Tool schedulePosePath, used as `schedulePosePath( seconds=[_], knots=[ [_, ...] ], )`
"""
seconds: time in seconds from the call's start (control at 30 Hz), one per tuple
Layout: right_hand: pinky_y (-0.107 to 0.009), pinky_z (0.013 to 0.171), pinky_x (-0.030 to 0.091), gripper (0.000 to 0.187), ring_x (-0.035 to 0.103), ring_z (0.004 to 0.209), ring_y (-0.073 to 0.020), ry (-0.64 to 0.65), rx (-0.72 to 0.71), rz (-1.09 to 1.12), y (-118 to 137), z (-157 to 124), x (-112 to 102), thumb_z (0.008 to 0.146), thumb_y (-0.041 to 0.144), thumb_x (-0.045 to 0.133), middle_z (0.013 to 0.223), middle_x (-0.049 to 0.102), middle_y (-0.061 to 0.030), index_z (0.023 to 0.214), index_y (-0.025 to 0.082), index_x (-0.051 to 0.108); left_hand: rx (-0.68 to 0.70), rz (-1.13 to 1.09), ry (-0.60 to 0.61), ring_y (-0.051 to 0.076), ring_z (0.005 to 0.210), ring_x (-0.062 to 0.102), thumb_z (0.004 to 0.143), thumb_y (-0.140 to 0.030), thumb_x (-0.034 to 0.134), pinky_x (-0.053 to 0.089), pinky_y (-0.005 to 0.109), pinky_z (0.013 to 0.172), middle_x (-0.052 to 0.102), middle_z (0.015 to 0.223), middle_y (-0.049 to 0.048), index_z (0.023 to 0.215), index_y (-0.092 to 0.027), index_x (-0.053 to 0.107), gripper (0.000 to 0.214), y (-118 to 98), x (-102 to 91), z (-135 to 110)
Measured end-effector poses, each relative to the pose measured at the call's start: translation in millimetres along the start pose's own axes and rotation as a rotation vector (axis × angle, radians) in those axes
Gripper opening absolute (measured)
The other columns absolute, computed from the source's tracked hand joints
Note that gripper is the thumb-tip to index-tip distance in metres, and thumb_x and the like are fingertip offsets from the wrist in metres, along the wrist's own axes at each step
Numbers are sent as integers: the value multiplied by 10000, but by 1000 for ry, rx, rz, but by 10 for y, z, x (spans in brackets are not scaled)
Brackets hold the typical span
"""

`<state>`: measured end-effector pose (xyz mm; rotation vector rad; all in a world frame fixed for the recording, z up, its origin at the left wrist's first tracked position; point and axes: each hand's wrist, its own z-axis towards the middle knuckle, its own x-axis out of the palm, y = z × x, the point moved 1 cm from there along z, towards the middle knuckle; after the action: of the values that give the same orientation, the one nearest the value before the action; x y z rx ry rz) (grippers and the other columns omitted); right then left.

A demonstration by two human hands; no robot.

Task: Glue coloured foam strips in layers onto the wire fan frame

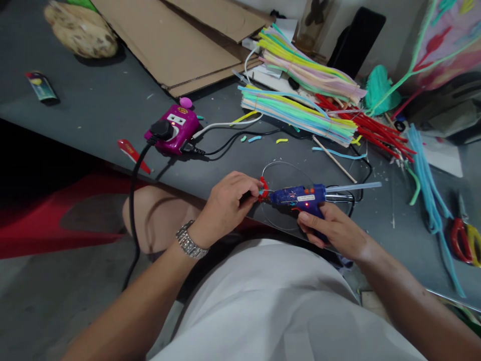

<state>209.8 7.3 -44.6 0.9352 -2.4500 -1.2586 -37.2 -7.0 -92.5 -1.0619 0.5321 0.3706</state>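
- left hand (pixel 225 208) pinched shut on a red pipe-cleaner loop (pixel 263 189), the loop touching the gun's nozzle
- right hand (pixel 332 226) closed round a blue mini hot glue gun (pixel 296 197), nozzle at 9 o'clock
- thin wire ring (pixel 285 168) behind both – on the grey table (pixel 93 115)

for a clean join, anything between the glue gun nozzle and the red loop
Nothing visible: the blue glue gun in the right hand has its nozzle right at the red loop that the left hand pinches.

Glue gun (pixel 296 196) before bundled strips (pixel 296 113) on table (pixel 93 110); pwr strip (pixel 173 129) to L, scissors (pixel 464 240) far R.
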Motion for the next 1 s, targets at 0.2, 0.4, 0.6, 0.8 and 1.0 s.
schedulePosePath(
  seconds=[0.2, 0.4, 0.6, 0.8, 1.0],
  knots=[
    [-244, 450, 212, 539, 357, 423, -66, 0, -1, -41, -1, -7, -8, 850, 712, 632, 489, 410, 77, 730, 215, 461, 10, 5, 0, 195, 979, 674, 932, -69, 617, 532, 363, 879, 770, 1034, 58, 874, -199, 593, 144, -3, -2, 5],
    [-237, 437, 216, 551, 364, 416, -63, -6, -3, -36, -5, -6, -6, 828, 729, 642, 512, 423, 80, 753, 212, 467, 14, -10, -11, 197, 985, 673, 920, -56, 621, 536, 365, 883, 771, 1034, 61, 867, -194, 594, 150, 4, 5, 0],
    [-236, 434, 219, 526, 348, 419, -68, -6, -21, -64, 5, -17, -10, 862, 705, 618, 470, 427, 78, 738, 218, 465, 17, -10, -19, 193, 978, 676, 919, -61, 629, 536, 362, 884, 771, 1021, 56, 861, -197, 593, 152, 4, 8, 0],
    [-241, 454, 239, 520, 366, 440, -81, -5, -33, -145, -48, -21, -29, 909, 687, 563, 455, 468, 50, 719, 208, 493, 28, -5, -22, 191, 970, 672, 897, -43, 646, 536, 357, 877, 769, 1019, 56, 865, -194, 594, 163, 2, 7, 4],
    [-246, 452, 233, 500, 365, 437, -88, -31, -36, -150, -61, -45, -36, 913, 680, 563, 452, 465, 53, 760, 206, 512, 22, -3, -18, 188, 972, 674, 895, -43, 643, 539, 353, 872, 771, 1023, 57, 869, -194, 592, 161, -5, 1, 6]
  ],
)
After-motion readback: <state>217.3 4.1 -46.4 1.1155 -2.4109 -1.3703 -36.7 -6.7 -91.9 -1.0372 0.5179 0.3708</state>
